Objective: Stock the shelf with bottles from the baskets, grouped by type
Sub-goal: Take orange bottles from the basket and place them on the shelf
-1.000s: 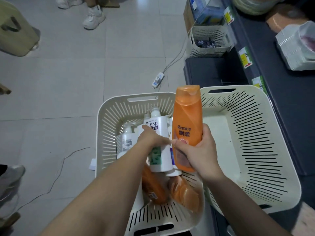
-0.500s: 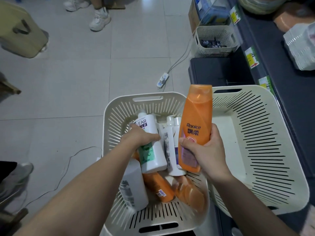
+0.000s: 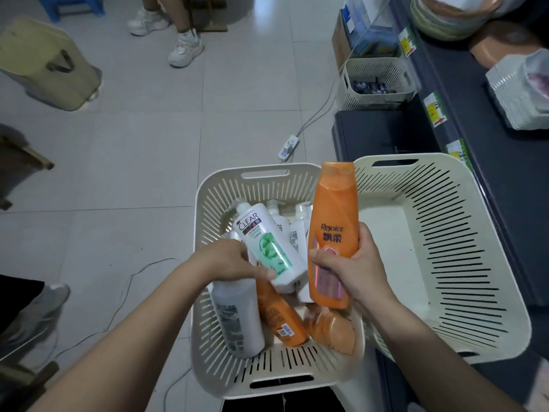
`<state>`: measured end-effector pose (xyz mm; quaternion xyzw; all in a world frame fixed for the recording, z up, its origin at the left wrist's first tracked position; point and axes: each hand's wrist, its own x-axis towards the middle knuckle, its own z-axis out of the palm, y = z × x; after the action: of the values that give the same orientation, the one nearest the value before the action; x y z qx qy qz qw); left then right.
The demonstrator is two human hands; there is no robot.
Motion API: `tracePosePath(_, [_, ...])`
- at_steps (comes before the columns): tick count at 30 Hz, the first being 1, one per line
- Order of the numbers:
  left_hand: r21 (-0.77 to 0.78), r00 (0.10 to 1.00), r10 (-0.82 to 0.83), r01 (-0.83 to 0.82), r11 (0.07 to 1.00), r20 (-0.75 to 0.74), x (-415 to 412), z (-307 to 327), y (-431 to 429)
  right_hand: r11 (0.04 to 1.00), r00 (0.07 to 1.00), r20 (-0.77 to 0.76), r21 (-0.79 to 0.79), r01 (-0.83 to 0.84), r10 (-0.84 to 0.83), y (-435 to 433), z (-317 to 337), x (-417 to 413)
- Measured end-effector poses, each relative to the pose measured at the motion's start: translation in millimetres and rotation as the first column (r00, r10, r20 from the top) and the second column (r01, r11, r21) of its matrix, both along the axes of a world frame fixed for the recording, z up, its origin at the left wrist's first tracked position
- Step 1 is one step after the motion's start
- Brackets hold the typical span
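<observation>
My right hand (image 3: 353,272) holds an orange Rejoice bottle (image 3: 331,230) upright above the left cream basket (image 3: 261,176). My left hand (image 3: 228,260) grips a white Clear bottle (image 3: 269,245) with a green label by its lower end, tilted up out of that basket. Inside the basket lie another white bottle (image 3: 237,319), two orange bottles (image 3: 280,319), and several small white bottles (image 3: 297,230) at the back. The right cream basket (image 3: 445,251) holds nothing. The dark shelf (image 3: 487,120) runs along the right.
A smaller slotted basket (image 3: 375,84) sits on the shelf's low deck. A power strip (image 3: 288,148) and cables lie on the tiled floor. A person's white shoes (image 3: 185,47) stand at the back. A beige bag (image 3: 47,63) is at the far left.
My left hand has lifted the white Clear bottle higher and tilted it, showing its green label. The orange bottle stays in my right hand, almost unmoved.
</observation>
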<state>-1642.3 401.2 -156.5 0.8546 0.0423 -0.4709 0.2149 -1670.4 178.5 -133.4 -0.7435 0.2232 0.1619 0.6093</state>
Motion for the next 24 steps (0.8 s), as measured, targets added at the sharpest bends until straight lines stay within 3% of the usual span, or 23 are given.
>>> tracePosePath(3, [0.126,0.971,-0.238,0.236,0.963,0.0,-9,4,3,0.999,1.0,-0.011,0.035,-0.01,0.01,2,1,-7])
tracePosePath(7, [0.206,0.97,-0.211,0.183,0.961,0.122,-14,-4,15,0.989,0.999,-0.032,0.142,0.032,-0.027,8,4,-16])
tracePosePath(13, [0.029,0.984,-0.106,0.103,0.994,0.143,-26,0,8,0.968,0.996,-0.031,0.233,0.09,-0.085,15,18,-30])
tracePosePath(17, [-0.191,0.991,0.129,-0.123,0.974,0.021,-44,-4,11,0.962,0.995,-0.021,0.255,0.099,-0.097,11,22,-42])
tracePosePath(24, [-0.322,0.992,0.119,-0.102,0.941,0.033,-91,-33,-22,0.958,0.994,0.035,0.269,0.095,-0.108,-9,23,-65])
